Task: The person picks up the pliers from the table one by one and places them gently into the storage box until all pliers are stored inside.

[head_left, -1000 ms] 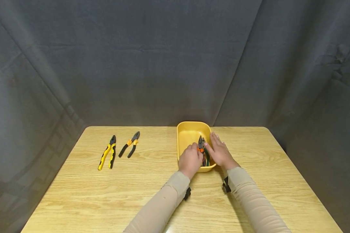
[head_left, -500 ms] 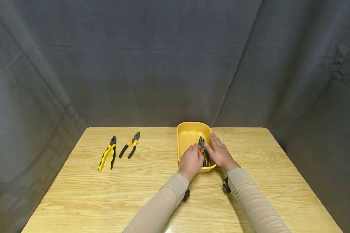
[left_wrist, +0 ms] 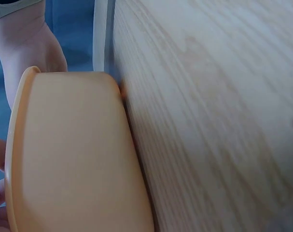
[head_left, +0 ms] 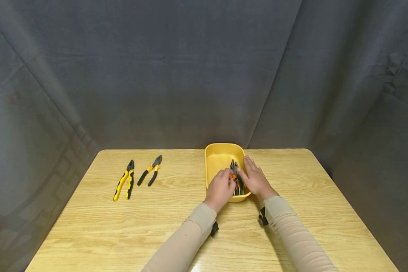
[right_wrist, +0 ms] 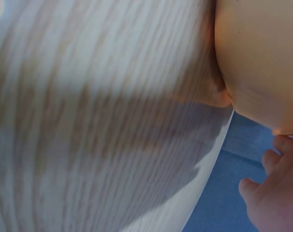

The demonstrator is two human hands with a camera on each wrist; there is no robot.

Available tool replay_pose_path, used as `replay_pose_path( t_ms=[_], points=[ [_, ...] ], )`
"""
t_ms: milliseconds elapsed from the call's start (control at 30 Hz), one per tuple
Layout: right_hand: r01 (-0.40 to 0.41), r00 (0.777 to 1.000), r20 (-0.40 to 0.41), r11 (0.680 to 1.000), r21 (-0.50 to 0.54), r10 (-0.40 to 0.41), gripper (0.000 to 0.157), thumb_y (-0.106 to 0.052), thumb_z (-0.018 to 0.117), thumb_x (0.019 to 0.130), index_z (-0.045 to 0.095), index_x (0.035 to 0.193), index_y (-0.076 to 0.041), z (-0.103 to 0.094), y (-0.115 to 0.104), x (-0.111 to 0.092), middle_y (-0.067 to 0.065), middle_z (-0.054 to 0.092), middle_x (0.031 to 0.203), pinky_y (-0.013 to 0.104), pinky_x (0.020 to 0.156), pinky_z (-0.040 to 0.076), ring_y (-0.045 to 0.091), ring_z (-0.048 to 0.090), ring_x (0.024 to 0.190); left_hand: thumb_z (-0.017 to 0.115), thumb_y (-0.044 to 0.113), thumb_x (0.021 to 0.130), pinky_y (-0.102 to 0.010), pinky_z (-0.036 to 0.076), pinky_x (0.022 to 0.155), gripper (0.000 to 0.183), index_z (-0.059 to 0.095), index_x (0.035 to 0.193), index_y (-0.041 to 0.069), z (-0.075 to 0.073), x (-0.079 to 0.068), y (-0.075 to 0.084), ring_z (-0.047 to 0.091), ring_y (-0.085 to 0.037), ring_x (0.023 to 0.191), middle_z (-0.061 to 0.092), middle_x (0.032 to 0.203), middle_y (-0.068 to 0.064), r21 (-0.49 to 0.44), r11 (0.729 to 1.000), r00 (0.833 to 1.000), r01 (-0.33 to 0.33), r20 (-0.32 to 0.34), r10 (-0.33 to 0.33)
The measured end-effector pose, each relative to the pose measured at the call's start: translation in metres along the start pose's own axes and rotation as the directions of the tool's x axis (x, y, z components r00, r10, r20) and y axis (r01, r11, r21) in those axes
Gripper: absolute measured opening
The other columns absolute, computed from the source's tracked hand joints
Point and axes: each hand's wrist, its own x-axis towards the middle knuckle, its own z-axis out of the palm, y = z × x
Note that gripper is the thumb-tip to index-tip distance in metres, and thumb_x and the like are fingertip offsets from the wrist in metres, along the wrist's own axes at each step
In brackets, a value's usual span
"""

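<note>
Dark grey cloth drapes (head_left: 176, 75), softly creased, surround a pale wooden tabletop (head_left: 176, 215) with streaky grain and rounded far corners. At its far edge sits the yellow bin (head_left: 219, 163), a deep rounded rectangle of smooth, glossy plastic with a rolled rim; the wrist views show its plain, slightly flared walls.

Inside the bin, in its near right part, lie the orange-handled pliers (head_left: 234, 176), their slim, tapered dark metal nose pointing toward the far wall. Just to their right, touching or nearly so, are the green-handled pliers (head_left: 241, 185), with a dark, curved grip, partly covered.

The left hand (head_left: 220, 189) reaches over the bin's near left rim, fingers and thumb curled in a pinch on the orange handle. The right hand (head_left: 257, 180) lies along the bin's right rim, fingers straight and together, thumb stretched inward toward the tools.

Well left of the bin, the black-and-orange pliers (head_left: 155, 164) rest with handles spread; farther left from it lie the yellow-and-black pliers (head_left: 129, 169), with patterned grips and a blunt dark head. Beige, ribbed-looking sleeves (head_left: 187, 241) extend from the bin's near side.
</note>
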Motion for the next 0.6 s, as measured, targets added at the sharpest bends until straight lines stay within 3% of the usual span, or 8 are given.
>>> replay_pose_path(
  t_ms=[600],
  points=[
    [0.002,1.0,-0.006,1.0,-0.019,-0.002,0.07,-0.044,0.028,0.111,0.01,0.16,0.003,-0.0004,-0.002,-0.0007,0.022,0.009,0.167,0.065,0.119,0.009,0.043,0.009,0.153,0.059,0.01,0.098,-0.019,0.05,0.065,0.024,0.064,0.121,0.007,-0.0088,-0.0025,-0.0025,0.054,-0.006,0.072,0.061,0.095,0.0,-0.063,0.998,1.0,-0.007,0.018,0.008]
  ],
)
